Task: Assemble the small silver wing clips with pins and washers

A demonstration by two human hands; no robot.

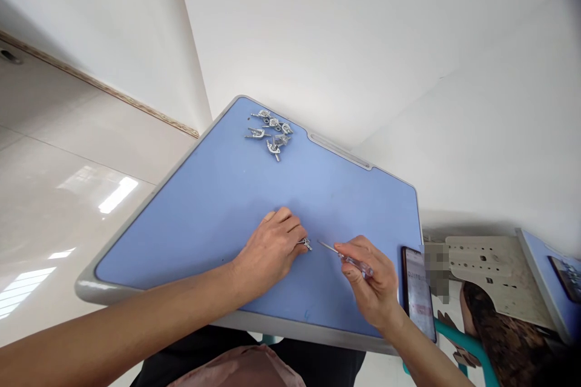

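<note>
My left hand (275, 243) is closed on a small silver metal clamp-like part (307, 244), whose end sticks out past the fingertips. Most of that part is hidden in the hand. In my right hand (370, 278) is a screwdriver (358, 264) with a clear handle and a thin metal shaft. Its tip points left at the part, with a small gap between them. At the far side of the blue table (204, 211) lies a loose group of several similar metal parts (273, 125).
A smartphone (418, 293) lies at the table's right edge, its screen lit. A pen groove (340, 150) runs along the far rim, close to the white wall. Off to the right are a beige panel (485, 266), a teal chair frame (469, 341) and another blue table (538, 260).
</note>
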